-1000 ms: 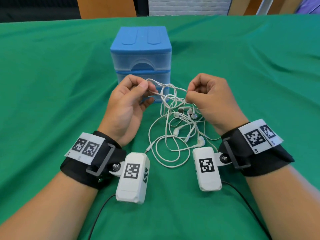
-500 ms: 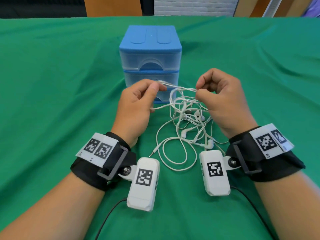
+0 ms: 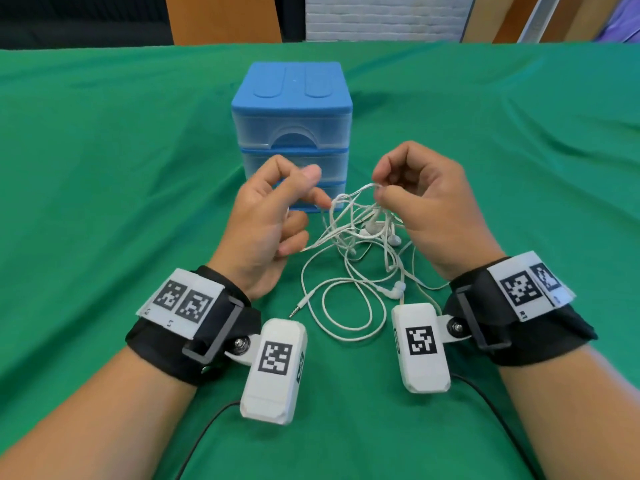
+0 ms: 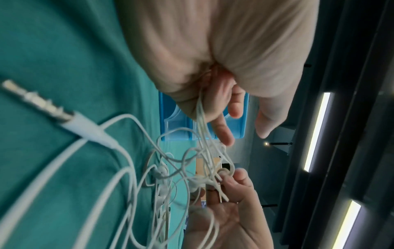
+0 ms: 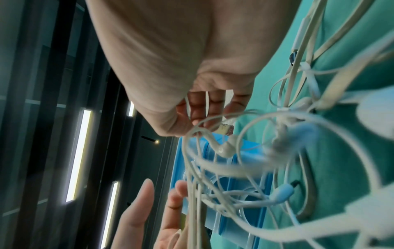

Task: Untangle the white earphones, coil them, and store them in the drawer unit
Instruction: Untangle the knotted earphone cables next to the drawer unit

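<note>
The tangled white earphones point(image 3: 356, 233) hang between my hands, their lower loops and jack plug point(image 3: 297, 309) lying on the green cloth. My right hand point(image 3: 377, 189) pinches a top loop of cable between thumb and forefinger. My left hand point(image 3: 313, 187) has thumb and forefinger apart, while its lower curled fingers still hold strands that run into the palm point(image 4: 201, 104). The blue drawer unit point(image 3: 292, 109) stands just behind the hands, its drawers closed. In the left wrist view the jack plug point(image 4: 38, 102) lies close by, and the right hand point(image 4: 231, 178) grips the loop.
A green cloth covers the table point(image 3: 104, 202) on all sides of the drawer unit. Black camera leads point(image 3: 207, 431) trail from the wrist units toward the near edge. Wooden panels and a brick wall stand beyond the far edge.
My left thumb and forefinger have let go of the top strand and spread apart. The right hand keeps its pinch, and the strand once stretched between the hands now hangs slack.
</note>
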Motion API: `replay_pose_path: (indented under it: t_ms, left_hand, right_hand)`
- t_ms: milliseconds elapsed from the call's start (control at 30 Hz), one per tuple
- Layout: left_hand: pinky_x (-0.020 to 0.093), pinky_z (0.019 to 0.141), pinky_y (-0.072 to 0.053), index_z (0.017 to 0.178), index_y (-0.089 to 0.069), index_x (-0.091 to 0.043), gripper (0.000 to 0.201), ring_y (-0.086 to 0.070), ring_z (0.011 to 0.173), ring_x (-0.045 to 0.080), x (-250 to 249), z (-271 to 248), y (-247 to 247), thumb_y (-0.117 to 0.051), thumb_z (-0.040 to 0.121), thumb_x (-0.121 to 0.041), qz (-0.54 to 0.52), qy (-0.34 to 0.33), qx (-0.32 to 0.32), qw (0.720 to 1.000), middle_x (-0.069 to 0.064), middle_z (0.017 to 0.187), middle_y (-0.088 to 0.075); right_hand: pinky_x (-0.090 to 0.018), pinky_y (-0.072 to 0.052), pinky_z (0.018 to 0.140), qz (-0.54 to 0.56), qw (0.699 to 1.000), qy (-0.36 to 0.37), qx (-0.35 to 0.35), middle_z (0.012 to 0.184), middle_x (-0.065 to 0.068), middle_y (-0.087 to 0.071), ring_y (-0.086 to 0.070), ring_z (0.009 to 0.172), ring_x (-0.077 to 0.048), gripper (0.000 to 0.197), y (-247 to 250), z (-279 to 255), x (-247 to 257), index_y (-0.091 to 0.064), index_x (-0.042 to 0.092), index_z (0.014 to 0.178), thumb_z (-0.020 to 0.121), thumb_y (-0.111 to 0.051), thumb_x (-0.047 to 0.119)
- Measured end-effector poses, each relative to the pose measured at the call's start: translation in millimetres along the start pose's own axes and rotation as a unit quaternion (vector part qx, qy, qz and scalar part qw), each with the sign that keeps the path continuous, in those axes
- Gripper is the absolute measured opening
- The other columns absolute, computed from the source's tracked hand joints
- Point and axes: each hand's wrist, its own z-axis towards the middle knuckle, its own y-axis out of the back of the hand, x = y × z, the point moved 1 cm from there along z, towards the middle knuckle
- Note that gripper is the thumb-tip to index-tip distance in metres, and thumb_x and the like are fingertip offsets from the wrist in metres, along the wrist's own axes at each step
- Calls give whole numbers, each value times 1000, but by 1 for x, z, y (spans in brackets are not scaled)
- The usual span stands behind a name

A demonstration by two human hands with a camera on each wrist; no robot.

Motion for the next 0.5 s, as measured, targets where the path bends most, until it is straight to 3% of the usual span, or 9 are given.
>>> replay_pose_path:
  t_ms: [67, 133, 200, 233, 333, 433, 500]
  left_hand:
    - [13, 35, -17, 84, -53, -21, 17, -20, 38, 4, -1, -3, -4, -65, 94, -15, 57, -34, 19, 998, 6, 75, -63]
    - [12, 38, -25, 90, -66, -13, 8, -32, 42, 1, -3, -5, -7, -72, 89, -10, 136, -81, 38, 987, 5, 76, -61]
    - [9, 47, -32, 94, -74, -6, 10, -40, 48, -1, 0, -6, -9, -77, 85, -7, 225, -118, 50, 966, 2, 78, -61]
    - [11, 49, -31, 96, -76, -8, 14, -37, 48, 2, 2, -6, -8, -80, 83, -10, 257, -125, 49, 957, -1, 79, -60]
    - [17, 48, -26, 101, -77, -22, 22, -28, 46, 7, 6, -3, -4, -84, 80, -17, 296, -133, 20, 946, -6, 84, -59]
    - [16, 56, -38, 100, -76, -18, 21, -45, 50, -3, 6, 0, -1, -83, 81, -14, 299, -135, -11, 945, 0, 87, -66]
    - [19, 63, -45, 91, -76, -11, 10, -56, 63, -1, 6, 0, -2, -81, 82, -12, 309, -135, -7, 941, 1, 83, -71]
  right_hand:
    - [-38, -41, 68, 15, 1000, 4, 2, 77, -3, -57, -48, 72, -21, 21, 0, -1, 1, -61, 9, 84, 78, -59, -10]
    - [-39, -40, 68, 36, 999, 5, 6, 77, -4, -58, -48, 72, -22, 19, 0, -2, 2, -61, 9, 85, 78, -60, -9]
    - [-39, -40, 68, 45, 999, 5, 16, 77, -2, -58, -49, 72, -21, 18, -1, -3, 3, -60, 9, 84, 78, -61, -8]
    - [-37, -40, 67, 50, 999, 2, 21, 76, -1, -58, -48, 71, -20, 19, -2, -3, 4, -60, 11, 83, 78, -61, -7]
    - [-27, -37, 61, 76, 996, -18, 41, 71, 2, -56, -47, 65, -13, 19, -4, -5, 6, -60, 11, 80, 78, -61, -8]
    - [-21, -41, 61, 105, 992, -29, 65, 72, 0, -57, -49, 65, -10, 19, -5, -6, 7, -59, 6, 83, 80, -62, -12]
    - [-21, -42, 63, 112, 990, -30, 82, 74, -2, -57, -51, 67, -11, 19, -6, -6, 7, -59, 7, 85, 80, -64, -10]
